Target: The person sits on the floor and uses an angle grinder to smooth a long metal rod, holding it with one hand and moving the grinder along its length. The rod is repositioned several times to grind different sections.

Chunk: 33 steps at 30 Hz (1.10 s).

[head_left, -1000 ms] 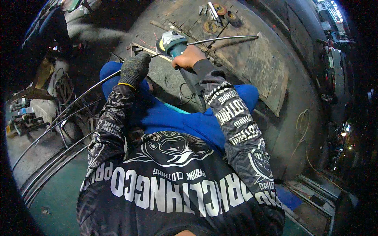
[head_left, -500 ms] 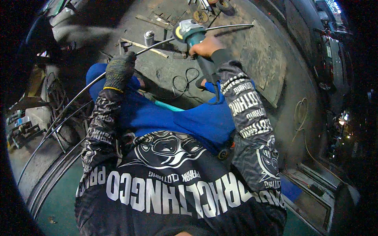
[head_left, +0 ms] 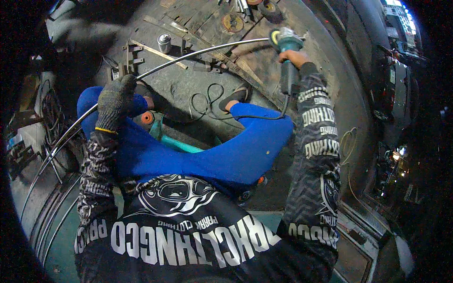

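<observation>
- A long, thin curved metal rod (head_left: 188,55) arcs from about 8 o'clock at the left rim up across the floor to about 1 o'clock; it looks pale grey and smooth.
- The left hand (head_left: 114,101), in a dark knit glove with a yellow cuff edge, is at about 9 o'clock, fingers curled shut around the rod, forearm reaching up from the lower edge.
- A small silver can (head_left: 164,42) stands upright at about 11 o'clock, beyond the rod, beside flat metal strips (head_left: 155,51).
- A black cable (head_left: 207,101) loops on the grey floor near the centre.
- The teal angle grinder (head_left: 284,45) sits at about 1 o'clock, its head at the rod's far end.
- The right hand (head_left: 293,57), bare, is closed around the grinder's body, the patterned sleeve stretched straight.
</observation>
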{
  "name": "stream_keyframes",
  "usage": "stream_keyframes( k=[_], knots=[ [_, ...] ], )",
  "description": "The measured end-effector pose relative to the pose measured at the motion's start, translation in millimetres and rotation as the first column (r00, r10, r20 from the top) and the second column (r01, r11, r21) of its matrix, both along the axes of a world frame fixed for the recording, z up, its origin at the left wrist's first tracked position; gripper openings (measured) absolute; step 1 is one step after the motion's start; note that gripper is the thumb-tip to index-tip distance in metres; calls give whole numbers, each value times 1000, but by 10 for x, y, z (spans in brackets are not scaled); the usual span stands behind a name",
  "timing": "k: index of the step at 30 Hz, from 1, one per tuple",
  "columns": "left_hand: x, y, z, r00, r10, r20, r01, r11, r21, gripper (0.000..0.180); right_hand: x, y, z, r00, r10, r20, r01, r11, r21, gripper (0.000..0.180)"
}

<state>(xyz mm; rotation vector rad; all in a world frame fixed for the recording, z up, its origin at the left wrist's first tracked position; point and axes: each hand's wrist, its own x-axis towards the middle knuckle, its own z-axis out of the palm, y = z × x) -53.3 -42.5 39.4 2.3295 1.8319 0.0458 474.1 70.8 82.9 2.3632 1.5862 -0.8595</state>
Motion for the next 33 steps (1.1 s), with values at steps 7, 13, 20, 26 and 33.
stream_keyframes(
  k=[7,13,20,26,33],
  knots=[
    [-192,-291,233,995,-28,95,18,994,105,24,1341,323,-293,960,-212,-185,225,973,52,31],
    [-415,-374,356,999,-48,17,48,999,1,34,1724,471,-210,954,-7,-298,51,989,139,24],
    [-400,-351,264,994,24,-106,-27,999,-30,31,1488,490,-54,949,-122,-291,156,983,98,29],
    [-146,-261,259,1000,19,16,-21,995,99,19,691,413,-53,985,-171,1,169,973,158,43],
    [49,-140,162,998,-11,70,6,998,68,17,-431,50,-85,997,-74,-38,78,990,120,53]
  ],
)
